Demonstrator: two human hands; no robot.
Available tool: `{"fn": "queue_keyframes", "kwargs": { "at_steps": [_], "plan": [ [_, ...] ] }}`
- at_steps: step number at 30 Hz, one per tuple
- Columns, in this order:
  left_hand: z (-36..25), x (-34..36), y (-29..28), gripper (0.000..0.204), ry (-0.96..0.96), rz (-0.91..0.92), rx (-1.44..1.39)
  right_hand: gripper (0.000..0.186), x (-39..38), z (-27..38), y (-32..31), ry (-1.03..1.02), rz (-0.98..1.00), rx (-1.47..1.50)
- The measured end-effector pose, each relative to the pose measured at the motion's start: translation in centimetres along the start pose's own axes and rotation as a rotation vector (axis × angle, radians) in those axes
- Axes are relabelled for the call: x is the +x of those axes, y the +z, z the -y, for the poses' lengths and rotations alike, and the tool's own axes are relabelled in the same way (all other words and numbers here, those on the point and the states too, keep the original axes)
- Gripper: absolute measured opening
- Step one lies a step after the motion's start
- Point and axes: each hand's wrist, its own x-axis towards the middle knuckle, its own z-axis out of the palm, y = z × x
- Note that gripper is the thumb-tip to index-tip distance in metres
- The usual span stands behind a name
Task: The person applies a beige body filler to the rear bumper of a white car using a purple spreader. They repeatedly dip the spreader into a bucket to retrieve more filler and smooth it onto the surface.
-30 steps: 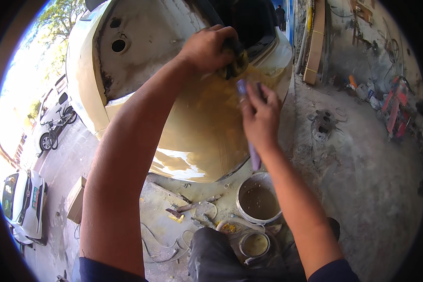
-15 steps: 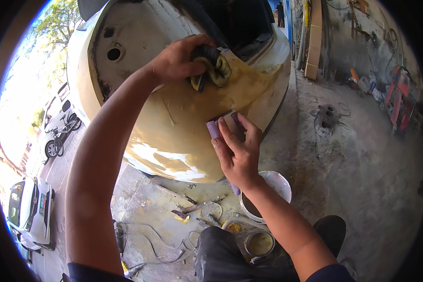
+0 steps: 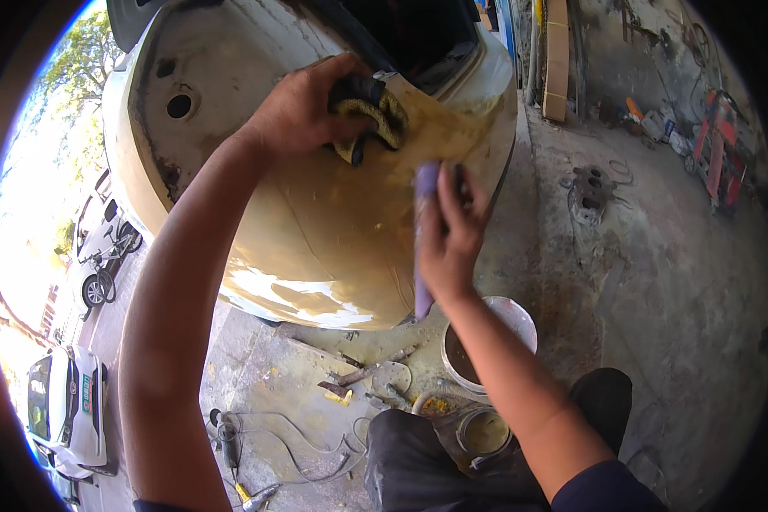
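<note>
A pale car body panel [image 3: 333,226], with yellowish-brown filler smears and a wet shine, curves in front of me. My left hand [image 3: 303,107] is closed on a folded black-and-yellow cloth [image 3: 391,119] against the panel's upper part. Lower and to the right, my right hand [image 3: 454,239] grips a purple sanding sheet [image 3: 425,243], seen nearly edge-on and blurred by motion. It is at the panel's right side; whether it touches the surface I cannot tell. The fingers hide whatever backs the sheet.
Below the panel stand a white bucket [image 3: 520,320] and a small open can [image 3: 485,433]. Tools and grey cables [image 3: 294,452] lie on the stained floor. A metal part [image 3: 590,192] and a red stand [image 3: 718,149] are at right, parked cars [image 3: 70,410] at left.
My right hand has moved up and rightward over the panel, turning the purple sanding sheet more upright. My left hand keeps its hold on the cloth. The whole view has shifted slightly.
</note>
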Motion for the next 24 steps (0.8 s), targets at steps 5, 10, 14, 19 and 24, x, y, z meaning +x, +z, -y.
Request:
{"fn": "queue_keyframes", "kwargs": {
  "at_steps": [5, 10, 14, 19, 24],
  "plan": [
    [-0.2, 0.8, 0.4, 0.064, 0.005, -0.027, -0.034, 0.048, 6.2, -4.2, 0.7, 0.080, -0.086, -0.071],
    [0.3, 0.3, 0.2, 0.062, 0.047, -0.045, -0.031, 0.052, -1.6, 1.5, -0.5, 0.029, 0.024, -0.023],
    [-0.4, 1.0, 0.7, 0.061, 0.000, -0.049, -0.102, 0.047, 8.2, -7.2, 0.5, 0.206, -0.066, -0.053],
    [0.7, -0.2, 0.3, 0.061, 0.006, -0.038, -0.068, 0.050, -1.3, 2.7, 1.0, 0.038, -0.011, -0.005],
    [-0.2, 0.5, 0.6, 0.061, 0.063, -0.048, -0.066, 0.047, 5.9, -4.7, 0.0, 0.071, -0.042, -0.127]
  ]
}}
